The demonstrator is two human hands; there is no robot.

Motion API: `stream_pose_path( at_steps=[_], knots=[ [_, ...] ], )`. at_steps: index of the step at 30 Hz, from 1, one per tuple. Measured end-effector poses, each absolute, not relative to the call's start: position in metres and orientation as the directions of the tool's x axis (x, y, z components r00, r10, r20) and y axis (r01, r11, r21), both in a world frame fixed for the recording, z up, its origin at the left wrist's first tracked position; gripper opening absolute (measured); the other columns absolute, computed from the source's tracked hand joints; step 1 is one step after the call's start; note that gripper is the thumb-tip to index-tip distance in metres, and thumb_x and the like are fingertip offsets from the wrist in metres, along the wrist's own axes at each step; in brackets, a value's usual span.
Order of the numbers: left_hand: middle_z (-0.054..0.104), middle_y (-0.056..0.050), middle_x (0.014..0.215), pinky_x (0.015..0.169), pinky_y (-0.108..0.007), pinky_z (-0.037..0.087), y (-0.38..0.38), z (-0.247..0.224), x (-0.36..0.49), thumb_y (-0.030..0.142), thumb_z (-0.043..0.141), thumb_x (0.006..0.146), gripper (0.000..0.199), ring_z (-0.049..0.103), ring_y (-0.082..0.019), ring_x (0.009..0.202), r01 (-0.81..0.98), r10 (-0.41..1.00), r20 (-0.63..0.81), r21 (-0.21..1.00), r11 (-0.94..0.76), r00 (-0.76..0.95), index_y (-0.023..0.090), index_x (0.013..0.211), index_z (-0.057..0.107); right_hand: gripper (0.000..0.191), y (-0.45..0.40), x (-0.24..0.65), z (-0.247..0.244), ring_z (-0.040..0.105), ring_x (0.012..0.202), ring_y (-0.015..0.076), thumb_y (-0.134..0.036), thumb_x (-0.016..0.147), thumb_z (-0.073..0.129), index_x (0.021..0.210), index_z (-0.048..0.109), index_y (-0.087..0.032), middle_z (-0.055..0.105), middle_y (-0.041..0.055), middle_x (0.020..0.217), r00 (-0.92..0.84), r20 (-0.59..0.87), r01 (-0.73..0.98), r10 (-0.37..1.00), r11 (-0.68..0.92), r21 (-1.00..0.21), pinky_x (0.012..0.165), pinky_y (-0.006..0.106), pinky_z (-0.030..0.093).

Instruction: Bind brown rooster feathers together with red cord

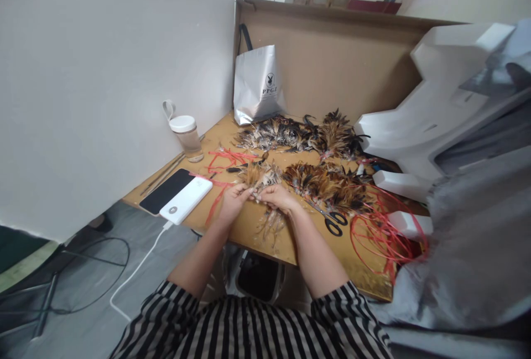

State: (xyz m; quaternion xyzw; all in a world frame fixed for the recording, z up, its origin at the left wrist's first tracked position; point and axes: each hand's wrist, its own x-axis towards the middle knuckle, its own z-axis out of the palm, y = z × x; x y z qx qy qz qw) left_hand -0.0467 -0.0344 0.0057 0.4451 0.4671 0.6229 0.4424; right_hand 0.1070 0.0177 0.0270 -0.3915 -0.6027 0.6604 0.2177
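Over the near part of the wooden table [244, 234], my left hand [235, 197] and my right hand [276, 197] meet with fingertips pinched on a small bunch of brown and pale feathers [259, 173]. The feather tips fan out away from me, and the quill ends lie between my fingers. Loose pale feathers [271, 223] are scattered on the tabletop just below my hands. To the right of my right hand lies a pile of brown-gold feathers [327, 185]. Scissors with black handles [335, 223] rest in front of that pile.
Darker feathers [290, 133] line the back, before a silver bag [259, 85]. At left are a lidded cup [186, 136], a phone [168, 190] and a cabled white power bank [186, 199]. Red ribbon strips [230, 157] lie beyond my left hand; tangled red ribbon [385, 232] hangs over the right edge.
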Motion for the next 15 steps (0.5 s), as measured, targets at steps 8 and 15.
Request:
stream_pose_path(
  at_steps=[8,15],
  knots=[
    [0.067,-0.005,0.08,0.061,-0.022,0.046,-0.027,-0.007,-0.051,0.03,0.069,0.063,0.024,0.06,-0.013,0.068,-0.406,0.956,0.012,0.904,-0.136,-0.293,0.014,0.081,0.066,0.023,0.014,0.095,0.025,0.028,0.034,0.0028,-0.035,0.058,0.067,0.062,0.055,-0.016,0.04,-0.0081,0.039,-0.485,-0.069,-0.102,0.872,-0.134,-0.986,0.035,0.017,0.017],
    [0.067,-0.007,0.088,0.059,-0.018,0.045,-0.026,-0.006,-0.056,0.025,0.07,0.063,0.025,0.063,-0.011,0.07,-0.597,0.957,-0.078,0.795,-0.11,-0.279,0.013,0.085,0.064,0.027,0.015,0.084,0.022,0.031,0.038,0.0041,-0.037,0.057,0.068,0.061,0.052,-0.016,0.04,-0.0066,0.044,-0.331,-0.002,-0.276,0.944,-0.099,-0.956,0.037,0.018,0.021]
  ],
)
